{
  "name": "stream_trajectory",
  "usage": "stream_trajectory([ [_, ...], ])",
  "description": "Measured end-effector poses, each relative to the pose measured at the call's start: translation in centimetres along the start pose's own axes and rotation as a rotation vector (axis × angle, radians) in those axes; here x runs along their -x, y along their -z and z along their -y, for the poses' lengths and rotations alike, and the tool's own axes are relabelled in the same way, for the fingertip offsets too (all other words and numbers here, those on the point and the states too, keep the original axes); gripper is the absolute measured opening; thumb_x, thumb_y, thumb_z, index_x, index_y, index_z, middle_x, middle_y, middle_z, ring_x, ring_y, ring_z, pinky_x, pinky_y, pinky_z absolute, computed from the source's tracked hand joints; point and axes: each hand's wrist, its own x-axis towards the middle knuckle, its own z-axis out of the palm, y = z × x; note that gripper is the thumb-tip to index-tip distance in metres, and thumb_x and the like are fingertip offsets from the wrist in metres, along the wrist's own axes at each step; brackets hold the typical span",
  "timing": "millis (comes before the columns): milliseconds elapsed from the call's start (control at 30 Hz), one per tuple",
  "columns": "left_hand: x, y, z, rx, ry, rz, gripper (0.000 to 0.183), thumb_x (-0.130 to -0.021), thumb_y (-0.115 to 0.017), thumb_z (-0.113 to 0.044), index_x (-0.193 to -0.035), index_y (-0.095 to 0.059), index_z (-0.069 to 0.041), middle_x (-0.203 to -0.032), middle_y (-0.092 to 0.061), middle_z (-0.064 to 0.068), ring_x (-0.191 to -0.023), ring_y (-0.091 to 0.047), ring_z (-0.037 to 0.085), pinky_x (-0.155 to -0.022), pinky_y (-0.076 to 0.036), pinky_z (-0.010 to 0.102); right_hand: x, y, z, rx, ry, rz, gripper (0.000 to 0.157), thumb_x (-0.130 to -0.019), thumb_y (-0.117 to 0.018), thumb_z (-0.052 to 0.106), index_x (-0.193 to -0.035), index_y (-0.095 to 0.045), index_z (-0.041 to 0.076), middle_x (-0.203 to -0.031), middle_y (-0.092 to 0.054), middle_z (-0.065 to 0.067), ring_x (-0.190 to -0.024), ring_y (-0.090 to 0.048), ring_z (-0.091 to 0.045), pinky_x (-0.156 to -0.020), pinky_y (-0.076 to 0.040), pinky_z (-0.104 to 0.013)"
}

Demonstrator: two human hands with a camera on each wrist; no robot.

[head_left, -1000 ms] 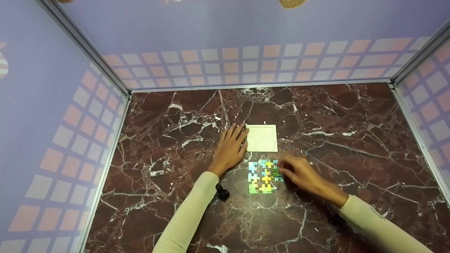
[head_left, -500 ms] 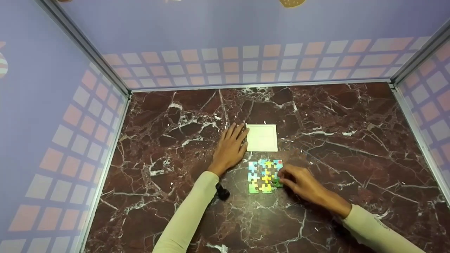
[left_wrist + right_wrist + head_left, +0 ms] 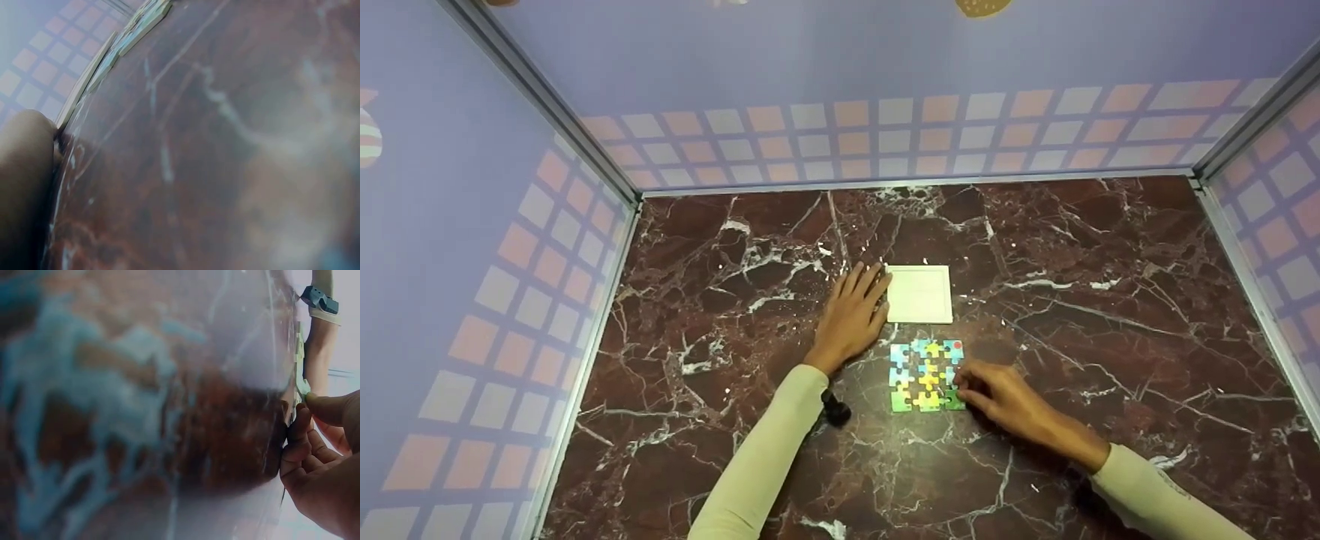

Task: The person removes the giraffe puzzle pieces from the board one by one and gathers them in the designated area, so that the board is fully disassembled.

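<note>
A small jigsaw puzzle [image 3: 928, 381] in blue, yellow and green lies on the marble table. My right hand [image 3: 1001, 394] is at its right side, thumb and forefinger pinching a green jigsaw piece [image 3: 954, 399] at the lower right corner. The right wrist view shows that piece's edge [image 3: 302, 389] between thumb and finger. Flat on the table with fingers spread, my left hand [image 3: 849, 319] touches the left edge of a cream square tray [image 3: 919, 295] behind the puzzle. Part of the puzzle's right edge is hidden by my right fingers.
The dark red marble table [image 3: 720, 420] meets a purple checked wall [image 3: 885, 135] at the back and more panels at the sides. A black wrist camera [image 3: 835, 409] sits on the left sleeve.
My right hand has moved slightly toward me, bringing the green piece down to the puzzle's lower right corner. A blue piece with a red spot now shows at the upper right. The left hand stays put.
</note>
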Motion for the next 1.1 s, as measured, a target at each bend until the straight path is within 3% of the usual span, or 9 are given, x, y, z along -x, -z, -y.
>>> stream_trajectory([
  [200, 0.0, -0.3, 0.1, 0.001, 0.004, 0.001, 0.058, -0.119, -0.035, -0.042, -0.174, -0.038, -0.024, -0.182, -0.029, 0.004, -0.170, -0.016, 0.031, -0.139, -0.009, 0.052, 0.0, -0.1, -0.1, 0.014, 0.002, 0.002, 0.017, -0.098, -0.078, -0.002, -0.112, -0.076, 0.006, -0.104, -0.078, -0.002, -0.087, -0.072, -0.015, -0.080, -0.065, -0.027],
  [533, -1.5, -0.6, 0.3, -0.009, 0.014, 0.017, 0.058, -0.120, -0.034, -0.043, -0.175, -0.036, -0.025, -0.183, -0.026, 0.002, -0.171, -0.014, 0.029, -0.139, -0.010, 0.050, -1.1, 0.4, -1.1, 0.073, 0.032, -0.040, 0.017, -0.094, -0.082, -0.004, -0.109, -0.076, 0.002, -0.101, -0.073, -0.004, -0.082, -0.068, -0.011, -0.073, -0.063, -0.025],
  [733, -1.6, -1.2, 0.1, -0.014, 0.022, 0.023, 0.059, -0.119, -0.034, -0.043, -0.174, -0.037, -0.024, -0.183, -0.027, 0.001, -0.171, -0.014, 0.028, -0.139, -0.008, 0.050, -0.6, 0.3, -1.5, 0.047, 0.020, -0.046, 0.017, -0.095, -0.081, -0.003, -0.111, -0.077, 0.002, -0.101, -0.073, -0.002, -0.082, -0.068, -0.011, -0.073, -0.063, -0.025],
  [933, -1.8, -1.3, -0.2, -0.018, 0.029, -0.001, 0.059, -0.118, -0.034, -0.043, -0.173, -0.039, -0.024, -0.182, -0.028, 0.001, -0.170, -0.016, 0.029, -0.139, -0.008, 0.050, -0.5, 0.8, -1.7, 0.051, 0.009, -0.071, 0.019, -0.095, -0.081, -0.003, -0.113, -0.078, 0.003, -0.099, -0.071, 0.001, -0.083, -0.066, -0.012, -0.074, -0.062, -0.024],
  [1100, -2.2, -1.2, 0.0, -0.027, 0.028, -0.014, 0.059, -0.118, -0.034, -0.043, -0.173, -0.040, -0.024, -0.182, -0.029, 0.002, -0.170, -0.017, 0.030, -0.139, -0.009, 0.050, -0.8, 0.9, -2.0, 0.081, 0.053, -0.090, 0.022, -0.091, -0.084, -0.005, -0.111, -0.077, 0.001, -0.098, -0.071, -0.003, -0.082, -0.067, -0.011, -0.073, -0.063, -0.024],
])
